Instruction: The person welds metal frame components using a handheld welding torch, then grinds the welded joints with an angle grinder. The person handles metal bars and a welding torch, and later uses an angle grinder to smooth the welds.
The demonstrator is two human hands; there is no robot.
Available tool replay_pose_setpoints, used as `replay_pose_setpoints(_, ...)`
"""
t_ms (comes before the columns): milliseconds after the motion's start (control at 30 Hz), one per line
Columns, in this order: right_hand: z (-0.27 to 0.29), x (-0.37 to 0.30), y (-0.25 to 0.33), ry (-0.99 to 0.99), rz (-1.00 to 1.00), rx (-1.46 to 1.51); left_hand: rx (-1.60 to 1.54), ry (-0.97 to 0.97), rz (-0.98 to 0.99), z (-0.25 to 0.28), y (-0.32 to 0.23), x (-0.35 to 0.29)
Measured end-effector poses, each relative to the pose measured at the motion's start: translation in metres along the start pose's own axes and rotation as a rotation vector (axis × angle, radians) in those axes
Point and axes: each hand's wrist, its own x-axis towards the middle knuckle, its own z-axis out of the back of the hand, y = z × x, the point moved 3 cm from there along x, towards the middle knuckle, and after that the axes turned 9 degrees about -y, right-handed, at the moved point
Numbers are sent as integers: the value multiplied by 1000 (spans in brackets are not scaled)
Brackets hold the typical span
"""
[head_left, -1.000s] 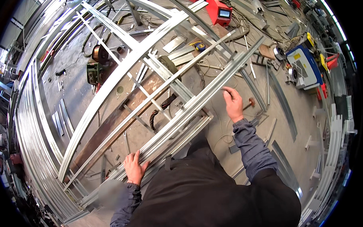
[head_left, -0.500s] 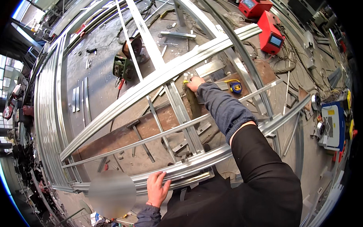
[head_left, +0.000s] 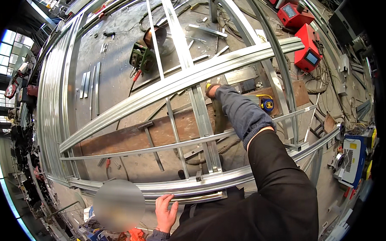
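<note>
My right hand (head_left: pixel 212 91) reaches through the metal frame. Its fingers are closed round a yellow-topped handle (head_left: pixel 208 85), mostly hidden by the hand. A thick dark sheathed cable (head_left: pixel 218 115) hangs just below it. Beside my right forearm, a blue and yellow tape measure (head_left: pixel 267 104) lies on a rusty plate (head_left: pixel 159 130). My left hand (head_left: pixel 165 213) rests its fingertips at the near edge of the silvery front rail (head_left: pixel 182 188), fingers out and holding nothing. A long ribbed silvery profile (head_left: pixel 187 81) slants across the frame beyond my right hand.
A green power saw (head_left: pixel 140 57) stands on the floor inside the frame. Red machines with screens (head_left: pixel 308 48) and loose cables are at the far right. A blue and white machine (head_left: pixel 352 157) sits at right. Stacked silvery profiles (head_left: pixel 52 104) line the left.
The view has shifted, so most of the frame appears farther right. My right hand stays at the yellow-topped handle, now more shaded. My left hand remains at the front rail.
</note>
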Motion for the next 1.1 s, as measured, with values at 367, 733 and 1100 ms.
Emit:
replay_pose_setpoints(367,70,-98,-7,19,-313,459,-156,-34,-79,12,-36,55)
replay_pose_setpoints(733,28,-123,-50,-550,-390,1056,-363,80,-321,-22,-130,163)
replay_pose_setpoints(1100,29,-195,-38,-847,-430,1618,-374,418,-106,-170,-203,306)
